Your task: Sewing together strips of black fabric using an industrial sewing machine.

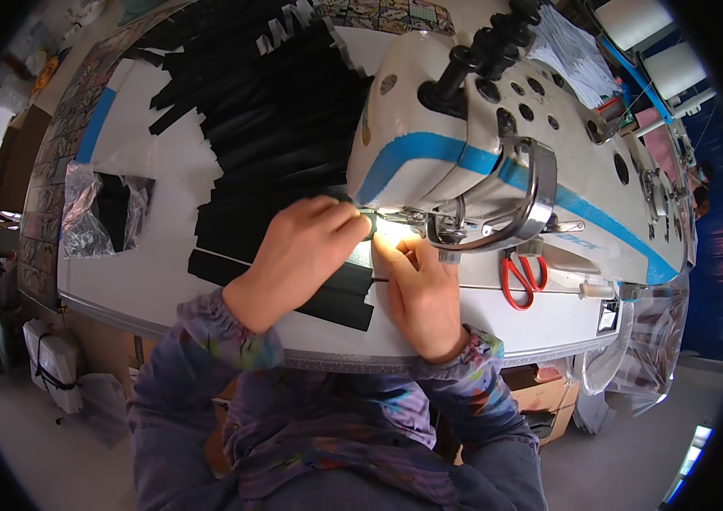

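A white sewing machine [412,111] with a blue stripe stands at the right, its lamp lighting the spot under the needle area. Just left of that spot, my left hand [297,255] is closed in a pinch on a small piece of black fabric [370,225]. My right hand [423,294] rests at the near side of the lit spot, thumb and fingers drawn together. What its fingertips hold, if anything, is hidden. Black fabric strips [285,136] lie in a broad overlapping pile beyond my left hand, and more strips [340,307] lie beneath and beside it.
Red-handled scissors [517,283] lie under the machine's arm, right of my right hand. A clear plastic bag [93,217] with something black in it lies at the table's left. The white table [135,294] has a ruled front edge. Thread cones [634,24] stand at the far right.
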Motion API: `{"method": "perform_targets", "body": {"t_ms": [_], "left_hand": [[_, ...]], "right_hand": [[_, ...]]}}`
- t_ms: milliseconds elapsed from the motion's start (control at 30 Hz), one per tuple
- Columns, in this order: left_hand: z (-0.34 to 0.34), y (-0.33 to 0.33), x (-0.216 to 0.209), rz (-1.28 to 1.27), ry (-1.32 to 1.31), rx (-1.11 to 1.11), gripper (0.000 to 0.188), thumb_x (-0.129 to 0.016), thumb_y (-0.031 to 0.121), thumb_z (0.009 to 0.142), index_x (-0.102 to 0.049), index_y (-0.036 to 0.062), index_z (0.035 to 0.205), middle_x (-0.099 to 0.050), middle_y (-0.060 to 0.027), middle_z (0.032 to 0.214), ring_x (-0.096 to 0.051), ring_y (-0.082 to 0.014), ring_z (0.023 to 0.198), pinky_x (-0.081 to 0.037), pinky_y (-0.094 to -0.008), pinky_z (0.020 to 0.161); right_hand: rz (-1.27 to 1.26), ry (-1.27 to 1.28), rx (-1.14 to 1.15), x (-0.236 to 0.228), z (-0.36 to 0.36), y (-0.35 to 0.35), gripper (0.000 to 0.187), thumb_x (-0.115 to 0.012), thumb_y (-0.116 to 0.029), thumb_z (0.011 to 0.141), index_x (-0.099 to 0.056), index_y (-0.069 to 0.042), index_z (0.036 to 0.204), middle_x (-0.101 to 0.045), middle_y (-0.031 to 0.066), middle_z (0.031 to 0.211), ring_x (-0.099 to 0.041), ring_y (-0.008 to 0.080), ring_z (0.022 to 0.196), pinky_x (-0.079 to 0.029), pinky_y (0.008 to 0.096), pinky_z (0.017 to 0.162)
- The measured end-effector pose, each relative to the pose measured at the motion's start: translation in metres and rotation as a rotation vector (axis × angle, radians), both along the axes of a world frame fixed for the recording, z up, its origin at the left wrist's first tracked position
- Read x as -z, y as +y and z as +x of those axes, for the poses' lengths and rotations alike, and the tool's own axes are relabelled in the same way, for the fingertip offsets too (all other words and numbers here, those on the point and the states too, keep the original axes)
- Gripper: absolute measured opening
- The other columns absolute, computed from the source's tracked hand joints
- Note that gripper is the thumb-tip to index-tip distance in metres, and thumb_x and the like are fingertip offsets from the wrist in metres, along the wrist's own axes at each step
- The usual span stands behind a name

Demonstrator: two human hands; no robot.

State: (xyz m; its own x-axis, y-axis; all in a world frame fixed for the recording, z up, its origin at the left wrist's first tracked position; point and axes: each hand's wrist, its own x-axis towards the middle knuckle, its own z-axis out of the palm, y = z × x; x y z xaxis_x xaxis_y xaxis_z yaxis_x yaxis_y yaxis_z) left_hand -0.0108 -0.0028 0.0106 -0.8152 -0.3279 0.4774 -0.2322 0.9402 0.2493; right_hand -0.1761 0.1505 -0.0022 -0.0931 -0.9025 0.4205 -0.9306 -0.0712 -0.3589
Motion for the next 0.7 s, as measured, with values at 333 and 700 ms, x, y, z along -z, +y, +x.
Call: {"method": "perform_targets", "body": {"t_ms": [333, 700], "left_hand": [[0.006, 0.012, 0.000, 0.064, 0.013, -0.020, 0.031, -0.072, 0.009, 0.088, -0.074, 0.0039, 0.119, -0.076, -0.0067, 0.120, -0.076, -0.0254, 0.113, -0.064, -0.0351, 0.091], [0.008, 0.011, 0.002, 0.101, 0.017, -0.007, 0.032, -0.072, 0.009, 0.087, -0.074, 0.0049, 0.119, -0.075, -0.0059, 0.120, -0.075, -0.0261, 0.113, -0.064, -0.0349, 0.091]], "right_hand": [[0.107, 0.016, 0.082, 0.010, 0.000, 0.005, 0.057, -0.065, 0.006, 0.085, -0.076, -0.012, 0.137, -0.069, 0.0100, 0.110, -0.070, 0.0330, 0.086, -0.050, 0.0453, 0.073], [0.079, -0.035, 0.065, 0.000, 0.001, 0.002, 0.052, -0.064, 0.007, 0.086, -0.075, -0.009, 0.135, -0.071, 0.0143, 0.113, -0.070, 0.0370, 0.083, -0.052, 0.0463, 0.074]]}}
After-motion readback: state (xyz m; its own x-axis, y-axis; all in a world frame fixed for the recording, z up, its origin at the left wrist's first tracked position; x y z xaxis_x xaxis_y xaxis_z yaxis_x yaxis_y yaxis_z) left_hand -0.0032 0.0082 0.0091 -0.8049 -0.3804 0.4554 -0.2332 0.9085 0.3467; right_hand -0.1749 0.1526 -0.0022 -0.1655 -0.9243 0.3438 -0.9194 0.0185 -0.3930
